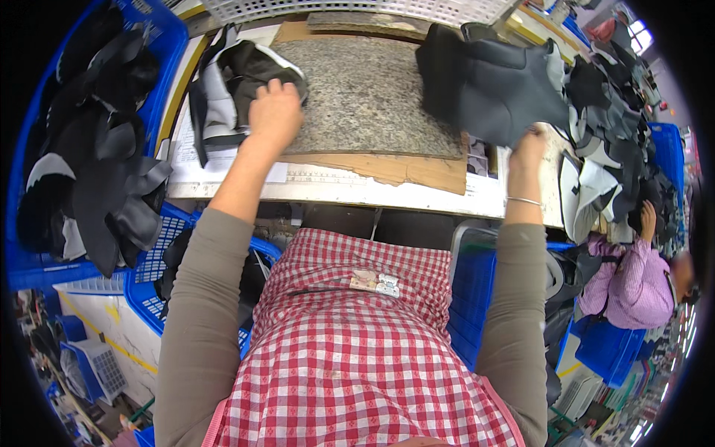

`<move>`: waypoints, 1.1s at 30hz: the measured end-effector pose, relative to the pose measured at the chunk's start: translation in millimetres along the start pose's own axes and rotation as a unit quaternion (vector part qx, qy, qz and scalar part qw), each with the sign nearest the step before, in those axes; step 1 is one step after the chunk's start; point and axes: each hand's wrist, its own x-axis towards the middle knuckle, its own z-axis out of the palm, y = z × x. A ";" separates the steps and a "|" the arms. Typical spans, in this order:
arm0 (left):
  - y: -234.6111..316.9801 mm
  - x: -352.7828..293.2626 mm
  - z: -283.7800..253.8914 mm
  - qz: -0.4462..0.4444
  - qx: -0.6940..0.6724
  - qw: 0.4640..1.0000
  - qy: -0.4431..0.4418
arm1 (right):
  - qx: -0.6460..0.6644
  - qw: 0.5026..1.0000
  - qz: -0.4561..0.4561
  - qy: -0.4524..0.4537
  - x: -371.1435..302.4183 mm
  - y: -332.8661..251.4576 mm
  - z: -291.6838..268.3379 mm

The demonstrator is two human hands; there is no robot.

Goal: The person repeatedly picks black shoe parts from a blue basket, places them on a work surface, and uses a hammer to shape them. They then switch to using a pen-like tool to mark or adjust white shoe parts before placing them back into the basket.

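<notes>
My left hand (275,112), its fingers curled down, grips the edge of a dark shoe upper (249,74) with white lining, at the left of the table. My right hand (527,153) pinches the near edge of a smooth black leather upper (495,86), which is raised over the right side of a speckled stone slab (365,97); the fingertips are partly hidden. Under the slab lies a brown cardboard sheet (417,173). To the right, several black uppers with white lining (596,156) are heaped at the table's end.
A blue crate (167,18) full of black uppers (112,156) stands at the left. More blue baskets (145,287) sit below the table. A white perforated basket (357,11) lines the far edge. At the far right a co-worker in a pink checked sleeve (640,287) reaches toward the heap.
</notes>
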 end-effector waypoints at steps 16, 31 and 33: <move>41.4 20.2 -1.5 0.144 -0.377 0.915 0.013 | -0.069 0.930 -0.113 -0.343 -153.1 -42.6 41.9; 30.2 23.1 15.9 0.063 -0.522 0.849 -0.053 | -0.167 0.920 -0.146 -0.323 -168.7 31.5 153.2; 30.0 23.1 16.3 0.064 -0.519 0.851 -0.043 | -0.212 0.904 -0.194 -0.318 -168.8 33.3 152.2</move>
